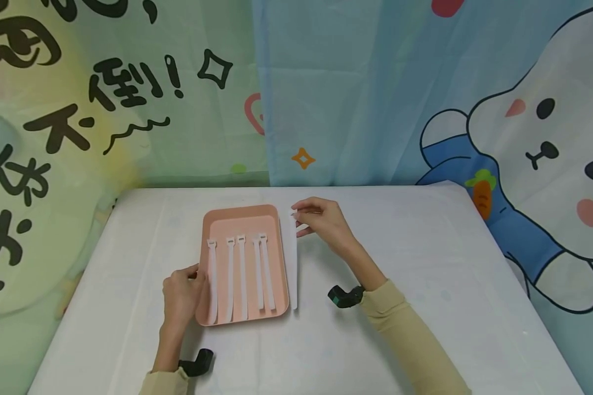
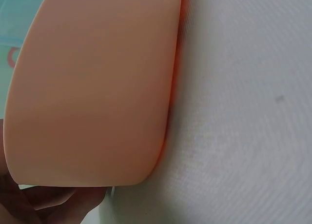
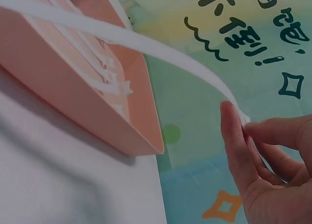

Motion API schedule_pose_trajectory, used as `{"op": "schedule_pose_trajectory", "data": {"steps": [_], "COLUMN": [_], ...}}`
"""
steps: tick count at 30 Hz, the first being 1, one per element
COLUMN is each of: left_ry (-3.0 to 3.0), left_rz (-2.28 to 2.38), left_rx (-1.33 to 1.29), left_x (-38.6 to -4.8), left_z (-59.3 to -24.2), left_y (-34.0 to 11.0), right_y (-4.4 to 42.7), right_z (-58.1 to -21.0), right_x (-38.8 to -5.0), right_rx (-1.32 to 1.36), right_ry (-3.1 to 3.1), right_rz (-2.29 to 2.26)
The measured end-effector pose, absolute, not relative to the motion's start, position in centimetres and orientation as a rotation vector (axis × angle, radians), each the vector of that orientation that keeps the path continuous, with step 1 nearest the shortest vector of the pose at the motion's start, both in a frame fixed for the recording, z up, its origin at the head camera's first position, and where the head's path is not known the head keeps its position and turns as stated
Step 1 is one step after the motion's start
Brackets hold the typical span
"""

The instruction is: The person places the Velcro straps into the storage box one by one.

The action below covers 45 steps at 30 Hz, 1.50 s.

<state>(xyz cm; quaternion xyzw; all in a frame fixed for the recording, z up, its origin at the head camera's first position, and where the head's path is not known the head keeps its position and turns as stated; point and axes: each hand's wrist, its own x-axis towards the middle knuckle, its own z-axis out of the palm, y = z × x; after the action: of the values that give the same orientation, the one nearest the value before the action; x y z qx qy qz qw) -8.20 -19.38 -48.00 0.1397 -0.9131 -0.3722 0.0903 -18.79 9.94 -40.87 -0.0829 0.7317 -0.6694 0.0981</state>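
A shallow pink tray [image 1: 237, 220] lies on the table with several white cable ties [image 1: 242, 274] lengthwise inside, their square heads toward the far end. My left hand [image 1: 180, 293] holds the tray's left side; in the left wrist view the tray wall [image 2: 92, 97] covers part of its fingers. Beyond the tray's right edge, my right hand [image 1: 323, 219] pinches another white cable tie [image 1: 292, 269] near its upper end between thumb and fingers. That tie bows in an arc above the tray in the right wrist view, its far end out of frame.
A white cloth covers the table [image 1: 400, 247]. Behind it hangs a printed curtain [image 1: 326, 82] with large lettering and a cartoon animal. Each wrist wears a black camera mount [image 1: 345, 297].
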Motion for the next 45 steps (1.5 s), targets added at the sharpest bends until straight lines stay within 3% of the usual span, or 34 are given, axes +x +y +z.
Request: {"op": "schedule_pose_trajectory", "data": {"steps": [20, 30, 45], "left_ry": [-2.703, -2.719, -2.711], "left_rz": [-1.127, -1.144, -1.167], "left_rx": [0.431, 0.455, 0.467], "left_x": [-8.3, -8.3, -8.1], "left_z": [-47.9, -48.0, -48.1], "left_y": [-19.2, -19.3, -19.5], "right_y": [6.9, 6.1, 5.4], "right_z": [-41.8, -44.0, -44.9], "right_x": [-19.9, -19.7, -19.4], "right_rx": [-0.291, -0.228, -0.534], "right_ry": [2.187, 2.239, 2.579], "right_rz": [-1.963, -1.833, -1.371]}}
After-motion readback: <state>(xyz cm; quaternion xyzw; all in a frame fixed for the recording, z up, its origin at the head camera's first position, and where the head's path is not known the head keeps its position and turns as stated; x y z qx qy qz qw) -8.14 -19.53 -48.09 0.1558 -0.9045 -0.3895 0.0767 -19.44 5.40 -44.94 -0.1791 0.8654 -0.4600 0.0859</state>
